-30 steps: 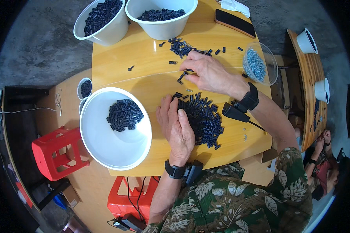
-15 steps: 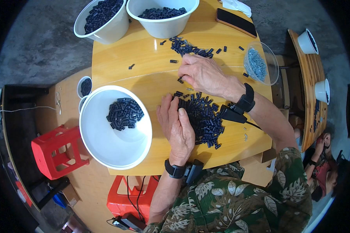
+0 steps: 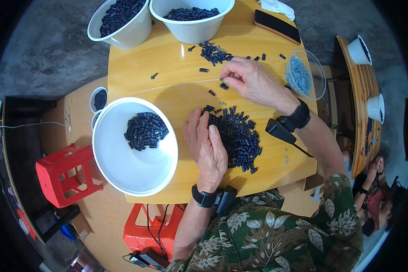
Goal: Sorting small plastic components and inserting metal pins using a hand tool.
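Observation:
My right hand (image 3: 249, 80) has thumb and forefinger pinched at a small black plastic piece (image 3: 223, 86) just above or on the table; a tiny pale bit shows at the fingertips. Another such black piece lies loose just left of it. My left hand (image 3: 206, 146) rests along the left side of a pile of small black plastic pieces (image 3: 241, 141), fingers stretched out and partly over its edge. Left of that hand stands a large white bowl (image 3: 109, 158) with a heap of the same pieces inside. Beyond the right hand lies a smaller cluster of black pieces (image 3: 213, 53).
Two white tubs (image 3: 197, 31) of black pieces stand at the far side. A clear tub of silvery small parts (image 3: 300, 76) is at the right, with a phone (image 3: 276, 26) beyond it. Red stools (image 3: 68, 177) stand on the floor. Another person sits at a side table (image 3: 366, 136).
My right hand has moved right and slightly away from me. The black piece by its fingertips earlier now lies loose, and the fingers are at another piece. The left hand stays put.

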`<state>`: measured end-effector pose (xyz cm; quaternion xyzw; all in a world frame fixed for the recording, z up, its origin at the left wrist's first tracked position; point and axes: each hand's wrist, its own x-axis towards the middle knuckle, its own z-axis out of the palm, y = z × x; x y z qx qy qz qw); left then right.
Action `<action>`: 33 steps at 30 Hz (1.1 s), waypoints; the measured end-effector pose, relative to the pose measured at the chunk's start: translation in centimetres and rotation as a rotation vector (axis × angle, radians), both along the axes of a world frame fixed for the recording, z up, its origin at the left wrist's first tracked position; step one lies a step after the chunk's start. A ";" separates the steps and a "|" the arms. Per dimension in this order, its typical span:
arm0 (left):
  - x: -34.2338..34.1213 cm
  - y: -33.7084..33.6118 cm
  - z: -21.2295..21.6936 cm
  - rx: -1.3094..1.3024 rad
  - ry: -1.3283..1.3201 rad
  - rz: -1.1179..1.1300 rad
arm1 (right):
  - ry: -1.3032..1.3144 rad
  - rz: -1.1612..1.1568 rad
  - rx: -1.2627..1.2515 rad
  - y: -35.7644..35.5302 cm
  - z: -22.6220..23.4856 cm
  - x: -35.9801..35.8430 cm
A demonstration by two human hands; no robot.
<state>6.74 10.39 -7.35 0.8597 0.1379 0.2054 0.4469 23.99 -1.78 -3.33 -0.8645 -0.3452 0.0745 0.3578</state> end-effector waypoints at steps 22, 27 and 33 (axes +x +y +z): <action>0.0 -0.1 -0.2 -0.033 -0.008 -0.003 | -0.065 0.155 -0.095 0.2 -1.8 -1.5; 0.1 0.0 0.0 -0.019 0.001 -0.004 | -0.028 0.066 -0.078 0.1 -0.5 -2.2; 0.1 0.0 0.0 0.007 0.000 0.024 | -0.022 0.099 -0.158 0.1 -0.8 -3.7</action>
